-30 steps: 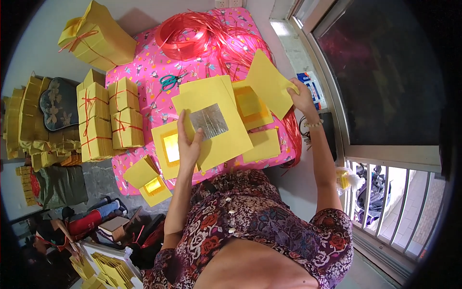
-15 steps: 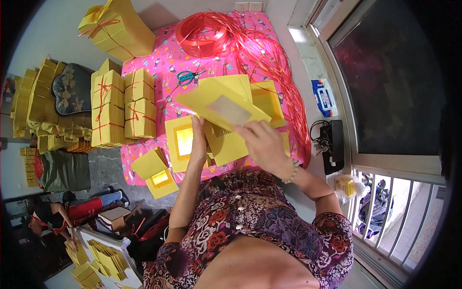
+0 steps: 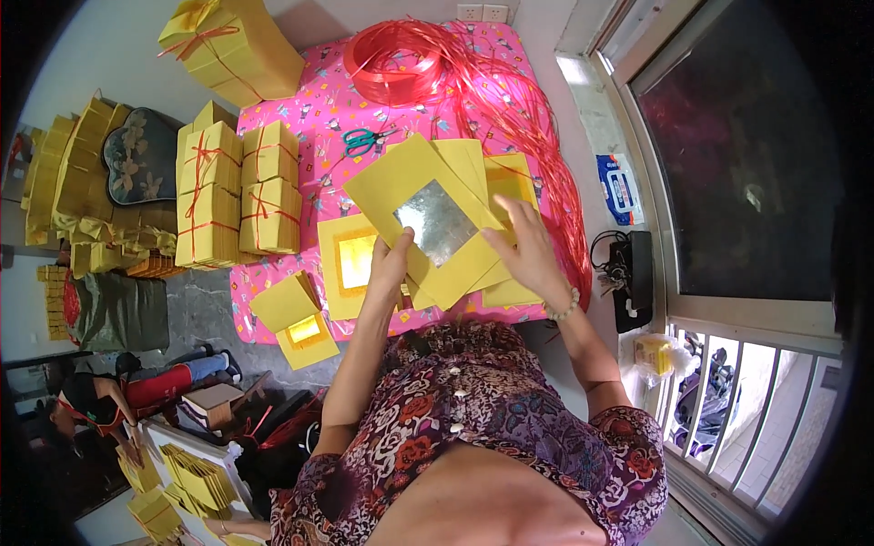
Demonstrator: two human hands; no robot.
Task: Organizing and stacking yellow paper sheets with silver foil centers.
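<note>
A yellow paper sheet with a shiny silver square in its middle lies tilted over other yellow sheets in front of me. My left hand grips its left edge, the thumb on top near the silver square. My right hand is beside the right corner, fingers spread and thumb apart; whether it touches the paper I cannot tell. Under and beside my left hand is a yellow paper stack with a gold square. More yellow paper lies behind my right hand.
Teal-handled scissors and a coil of red plastic strip lie on the pink patterned cloth. Tied yellow bundles stand left; a small gold-marked stack is nearer. A co-worker is at lower left. A barred window is right.
The sheet has turned from tilted and blurred to flatter, its silver square facing up. My left hand has closed on its edge; my right hand has let go and spread its fingers.
</note>
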